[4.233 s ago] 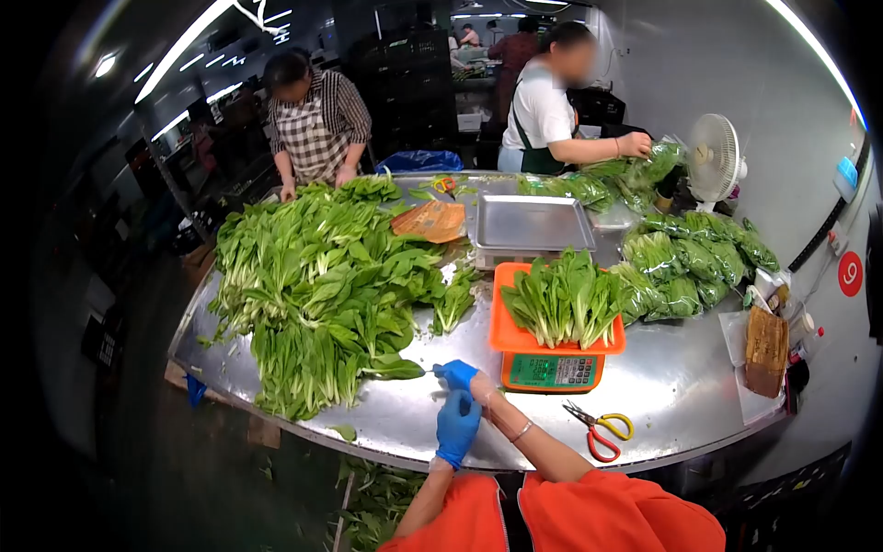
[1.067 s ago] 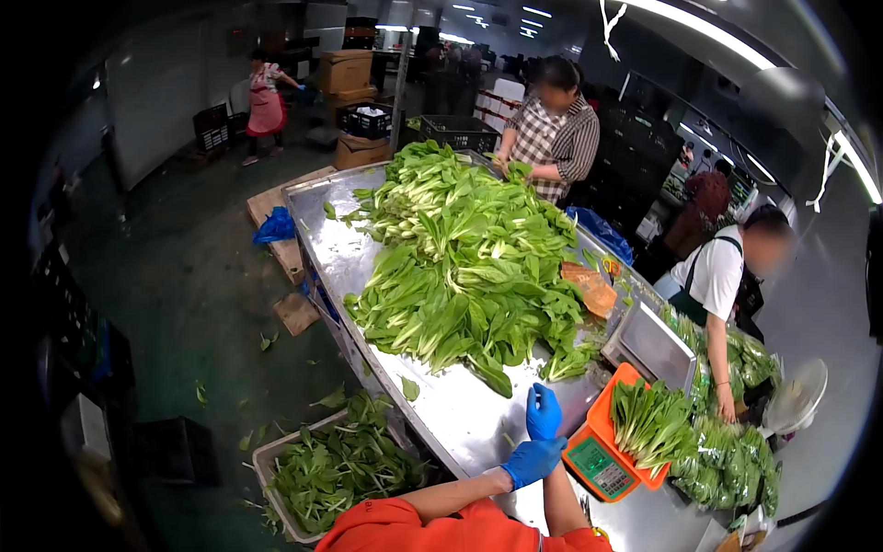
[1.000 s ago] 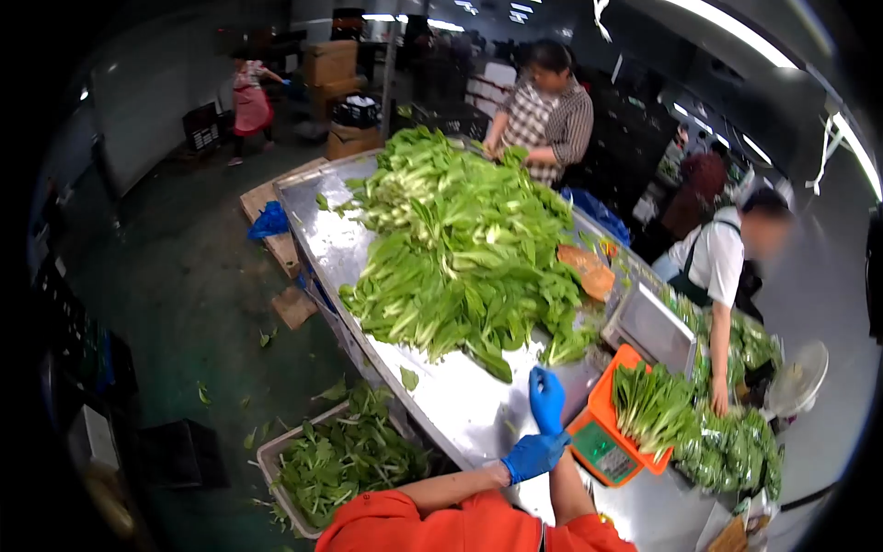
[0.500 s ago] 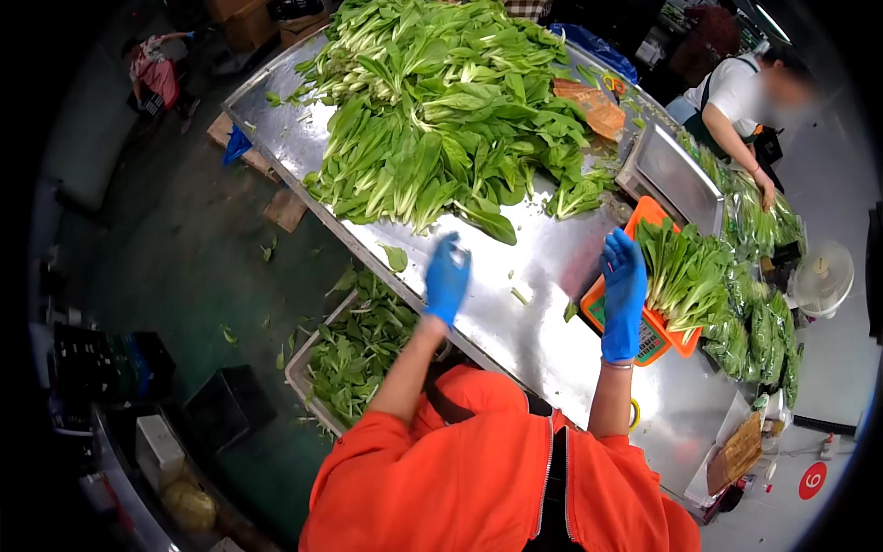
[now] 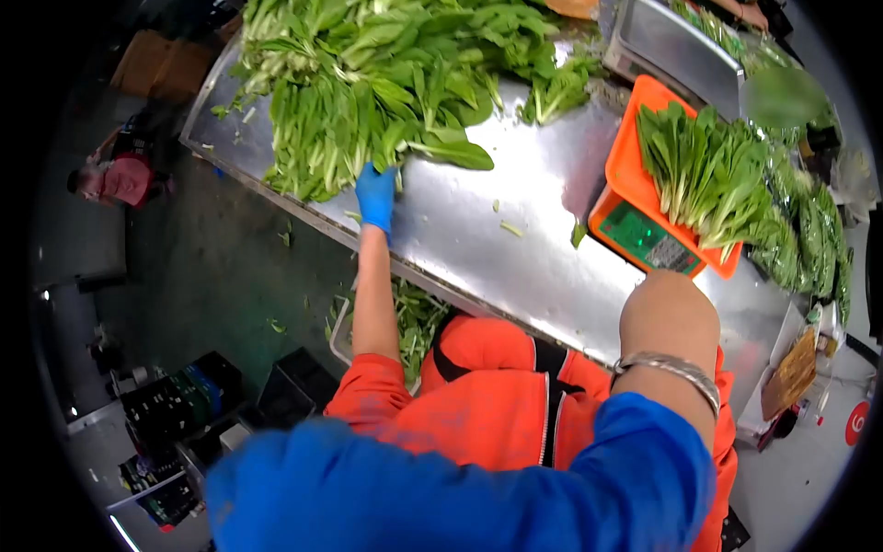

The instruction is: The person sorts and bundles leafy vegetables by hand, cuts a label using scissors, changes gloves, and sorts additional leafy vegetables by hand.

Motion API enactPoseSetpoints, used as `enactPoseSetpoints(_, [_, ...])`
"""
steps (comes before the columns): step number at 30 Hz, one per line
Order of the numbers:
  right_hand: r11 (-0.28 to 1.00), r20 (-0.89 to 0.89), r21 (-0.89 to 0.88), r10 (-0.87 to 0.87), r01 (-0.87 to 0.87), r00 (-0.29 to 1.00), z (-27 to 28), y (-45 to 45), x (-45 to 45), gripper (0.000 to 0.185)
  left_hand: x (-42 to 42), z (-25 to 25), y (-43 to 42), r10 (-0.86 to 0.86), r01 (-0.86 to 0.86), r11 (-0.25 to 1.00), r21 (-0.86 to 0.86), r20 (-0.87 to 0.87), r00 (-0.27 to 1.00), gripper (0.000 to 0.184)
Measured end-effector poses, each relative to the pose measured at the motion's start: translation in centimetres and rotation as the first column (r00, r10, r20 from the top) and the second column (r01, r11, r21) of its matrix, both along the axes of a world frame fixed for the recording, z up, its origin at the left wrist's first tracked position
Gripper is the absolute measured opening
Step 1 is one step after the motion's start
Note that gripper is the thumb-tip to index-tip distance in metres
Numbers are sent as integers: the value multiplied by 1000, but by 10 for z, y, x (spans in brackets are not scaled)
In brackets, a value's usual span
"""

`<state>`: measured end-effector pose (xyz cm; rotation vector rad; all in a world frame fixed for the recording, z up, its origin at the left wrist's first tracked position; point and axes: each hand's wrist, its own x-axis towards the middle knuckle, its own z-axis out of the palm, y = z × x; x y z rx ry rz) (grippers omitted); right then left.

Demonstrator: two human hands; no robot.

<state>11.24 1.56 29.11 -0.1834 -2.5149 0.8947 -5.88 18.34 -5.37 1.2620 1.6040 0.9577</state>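
Note:
My left hand (image 5: 375, 198), in a blue glove, touches the near edge of a large heap of leafy greens (image 5: 322, 110) on the metal table. Its fingertips run in among the leaves, so their grip is hidden. Very near the camera is my right hand (image 5: 451, 488), a big blurred blue shape along the bottom; its fingers cannot be made out. A metal bracelet (image 5: 671, 368) circles that wrist, and the forearm bends up toward the table. Beyond the right elbow, a bunch of greens (image 5: 704, 175) lies in an orange tray (image 5: 625, 156) on a scale with a lit green display (image 5: 648, 237).
A second metal scale (image 5: 676, 46) stands behind the tray. Bagged greens (image 5: 809, 230) line the right side. Below the table edge is a crate of loose leaves (image 5: 414, 304). Black crates (image 5: 299, 386) sit on the floor, and another person (image 5: 120, 179) is at far left.
My left hand has moved left to the heap of greens. My right hand has left the side of the orange tray and come up close to the camera. The view has shifted.

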Motion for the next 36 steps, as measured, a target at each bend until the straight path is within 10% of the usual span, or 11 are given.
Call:
enactPoseSetpoints(3, [998, -25, -51, 37, -39, 999, -4, -5, 3, 26, 17, 47, -26, -17, 169, 976, -139, 720, 694, 23])
enactPoseSetpoints(6, [994, -45, -102, 25, -30, 999, -8, -6, 11, 28, 17, 45, -36, -12, 289, 951, -110, 921, 389, 40])
enactPoseSetpoints(10, [859, 3, -398, -349, 322, 937, -40, 9, 36, 31, 21, 65, -50, -152, 358, 934, -10, 894, 421, 46])
enactPoseSetpoints(14, [311, 312, -331, -855, 891, 415, -190, 60, 52, 44, 34, 67, -73, -155, 398, 917, -32, 890, 428, 42])
enactPoseSetpoints(16, [316, 238, -273, -893, 909, 382, -249, 57, 42, 41, 38, 58, -84, -169, 440, 895, -75, 856, 489, 41])
enactPoseSetpoints(19, [124, 268, -834, -761, 537, 591, -283, 57, 38, 27, 37, 63, -96, -149, 443, 887, -128, 830, 538, 39])
enactPoseSetpoints(24, [50, 237, -900, -778, 434, 581, -289, 52, 32, 23, 31, 73, -108, -70, 332, 921, -203, 752, 655, 42])
enactPoseSetpoints(27, [339, 278, -493, -812, 802, 514, -306, 54, 24, 23, 34, 61, -108, -40, 276, 917, -288, 622, 782, 44])
enactPoseSetpoints(32, [261, 574, -43, -783, 964, 238, -307, 42, 34, 21, 30, 49, -109, 29, 126, 920, -372, 384, 923, 34])
enactPoseSetpoints(34, [155, 315, -134, -930, 979, 191, -290, 36, 37, 28, 16, 31, -105, 28, 60, 964, -259, 323, 946, 34])
enactPoseSetpoints(36, [279, 66, 199, -960, 939, 271, -273, 48, 41, 50, 2, 28, -96, 27, 14, 988, -152, 263, 964, 33])
